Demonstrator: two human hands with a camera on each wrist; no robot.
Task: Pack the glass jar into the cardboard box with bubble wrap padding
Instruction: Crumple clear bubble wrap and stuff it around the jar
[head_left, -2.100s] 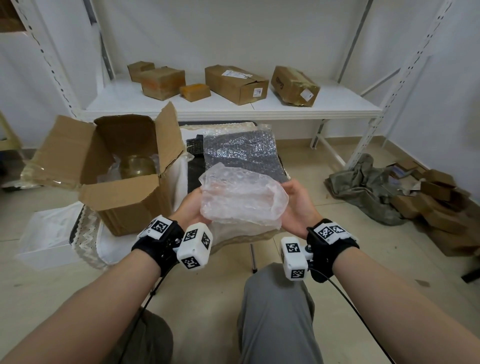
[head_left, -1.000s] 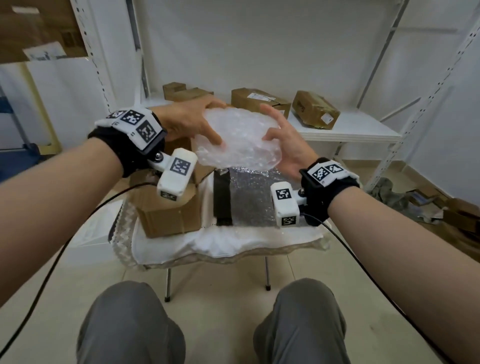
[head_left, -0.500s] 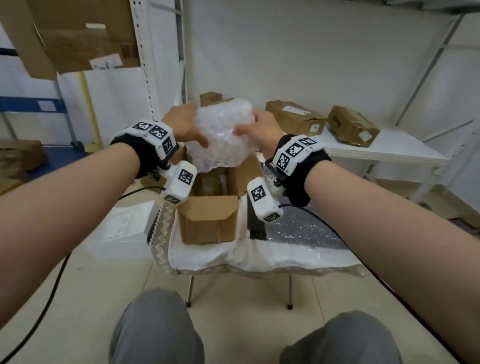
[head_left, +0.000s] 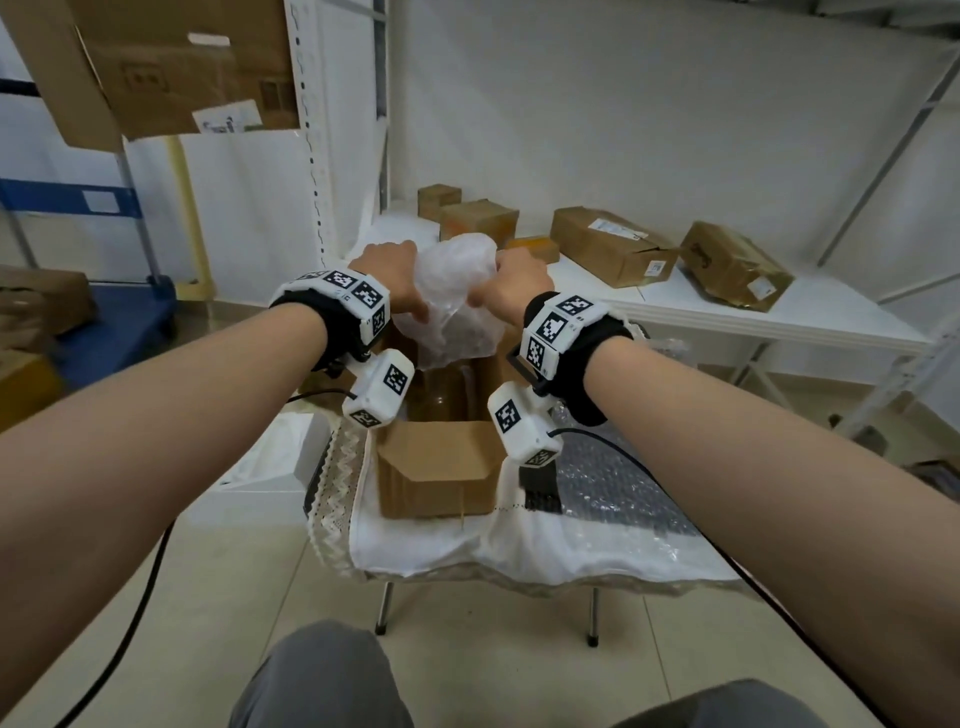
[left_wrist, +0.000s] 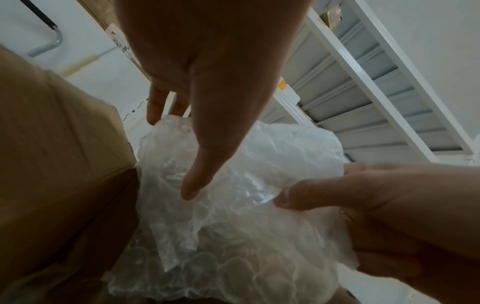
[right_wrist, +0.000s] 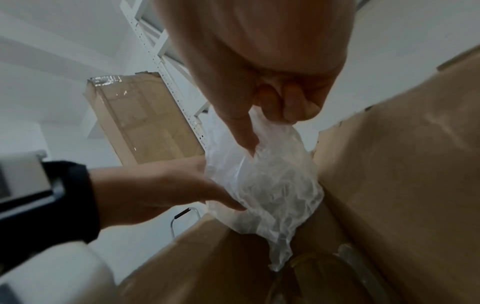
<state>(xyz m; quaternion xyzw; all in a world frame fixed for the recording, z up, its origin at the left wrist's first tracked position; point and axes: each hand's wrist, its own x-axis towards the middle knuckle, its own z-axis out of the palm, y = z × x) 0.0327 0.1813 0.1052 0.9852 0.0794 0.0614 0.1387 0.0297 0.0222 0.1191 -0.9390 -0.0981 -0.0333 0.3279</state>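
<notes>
A crumpled wad of clear bubble wrap hangs just over the open cardboard box on the small table. My left hand grips its left side, thumb and fingers curled round it. My right hand pinches its top right edge. The wad's lower end dips between the box flaps. The glass jar stands inside the box; its rim shows right under the wrap. More bubble wrap lines the box beside the jar.
A flat sheet of bubble wrap lies on the white cloth right of the box. Several closed cardboard boxes sit on the white shelf behind. A large box hangs up left. My knees are below the table.
Both hands carried the wad from my lap up and left over the box, then lowered it toward the opening and squeezed it narrower. My view shifted left.
</notes>
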